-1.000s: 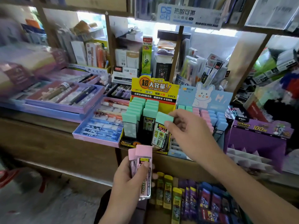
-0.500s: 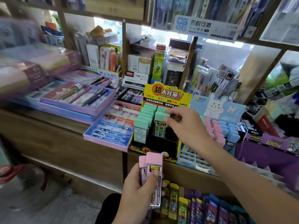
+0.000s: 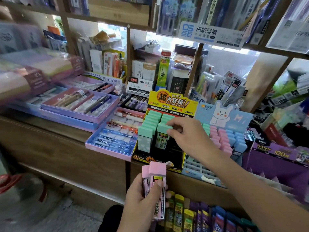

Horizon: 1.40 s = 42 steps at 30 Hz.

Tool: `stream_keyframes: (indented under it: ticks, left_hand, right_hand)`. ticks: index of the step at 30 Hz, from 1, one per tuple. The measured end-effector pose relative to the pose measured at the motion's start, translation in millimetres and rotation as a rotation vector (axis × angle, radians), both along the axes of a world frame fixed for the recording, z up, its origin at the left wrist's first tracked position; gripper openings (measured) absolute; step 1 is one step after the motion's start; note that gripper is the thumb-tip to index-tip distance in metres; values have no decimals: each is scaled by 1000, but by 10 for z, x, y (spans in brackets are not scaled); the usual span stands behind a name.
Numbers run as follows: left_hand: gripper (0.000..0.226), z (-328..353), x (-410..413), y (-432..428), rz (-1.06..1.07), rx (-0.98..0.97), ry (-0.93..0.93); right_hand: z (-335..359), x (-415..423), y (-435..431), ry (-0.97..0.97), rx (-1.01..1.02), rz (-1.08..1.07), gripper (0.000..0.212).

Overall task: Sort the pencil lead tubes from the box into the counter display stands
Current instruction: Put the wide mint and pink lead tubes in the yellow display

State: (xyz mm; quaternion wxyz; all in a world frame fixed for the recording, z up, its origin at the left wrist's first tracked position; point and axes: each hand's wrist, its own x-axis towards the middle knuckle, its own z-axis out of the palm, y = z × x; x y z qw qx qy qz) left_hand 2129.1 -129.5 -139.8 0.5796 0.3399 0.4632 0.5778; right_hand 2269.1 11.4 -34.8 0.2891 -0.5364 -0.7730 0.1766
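You see a green tube (image 3: 163,128) with a matt plastic cap over a clear, glossy body that carries a printed label. The pink tubes (image 3: 157,169) have the same matt caps and shiny clear bodies. The yellow stand (image 3: 170,101) is glossy printed card; the rabbit stand (image 3: 224,114) is duller card. The counter (image 3: 50,148) is brown wood, matt and faintly grained. The pen tray (image 3: 70,114) looks like smooth pastel card.

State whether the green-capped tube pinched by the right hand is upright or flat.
Upright: the green-capped tube stands cap-up in the yellow stand, the right hand pinching its cap. Fully seated: cannot tell.
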Motion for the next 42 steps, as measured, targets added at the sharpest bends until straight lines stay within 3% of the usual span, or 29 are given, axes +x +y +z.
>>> stream_keyframes:
  ticks: [10, 19, 23, 27, 36, 42]
  left_hand:
    - [20, 58, -11, -7, -5, -26, 6]
    - [18, 98, -9, -31, 14, -17, -11]
    - [20, 112, -20, -34, 32, -3, -32]
    - [26, 120, -11, -27, 45, -9, -63]
    - [31, 117, -34, -58, 43, 14, -40]
    - [35, 159, -33, -81, 12, 43, -34]
  right_hand:
    - [-13, -48, -41, -128, 75, 19, 10]
    - [93, -33, -121, -229, 98, -14, 26]
    - [79, 10, -197, -83, 126, 4, 21]
    - [9, 61, -356, 82, -29, 44, 12]
    - [-175, 157, -634, 106, -384, 182, 13]
    - [-250, 149, -693, 256, -501, 180, 11]
